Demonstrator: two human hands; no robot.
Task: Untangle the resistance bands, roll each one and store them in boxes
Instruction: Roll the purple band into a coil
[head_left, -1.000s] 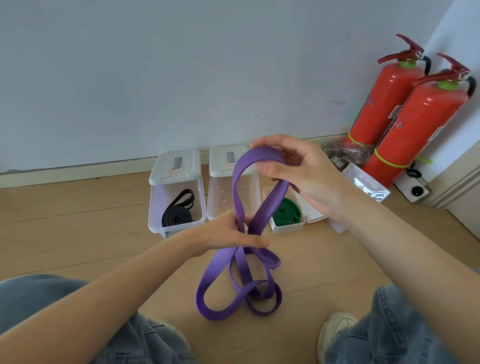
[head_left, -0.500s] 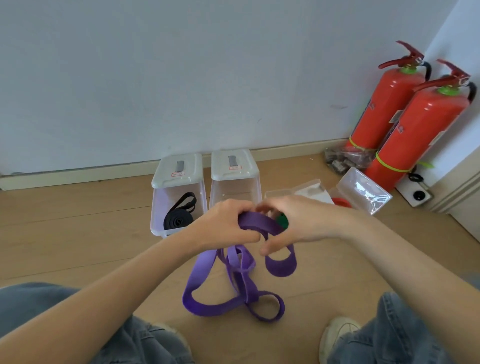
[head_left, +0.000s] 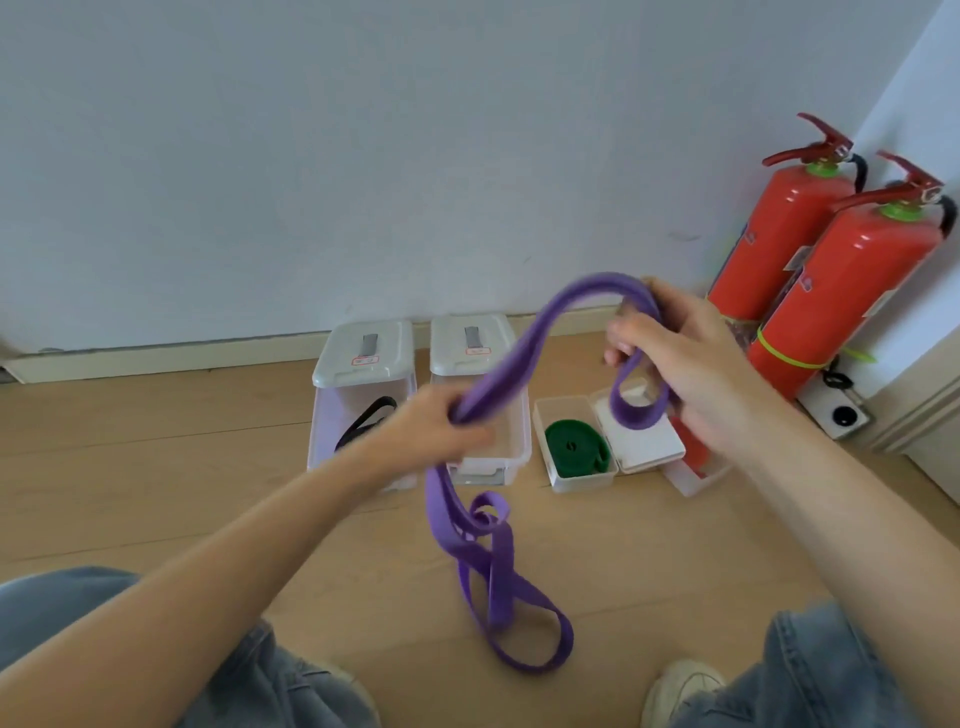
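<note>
Floor (head_left: 156, 467): wood boards; boxes in a row at twelve o'clock from the person's knees.
Purple band (head_left: 511, 358): arches between both hands, then hangs from the left one to a twisted tangle on the floor at six o'clock.
Key relation: long axis runs from eight to two o'clock across the hands; the knotted part lies below the left hand, so that hand is nearer it.
Left hand (head_left: 431, 431): fingers curled round the doubled band.
Right hand (head_left: 680, 358): grips the band's top, a short loop dangling beneath.
Clear box (head_left: 483, 462): likely destination, apparently vacant.
Green band (head_left: 576, 447): rolled, boxed.
Black band (head_left: 363, 421): boxed at left.
</note>
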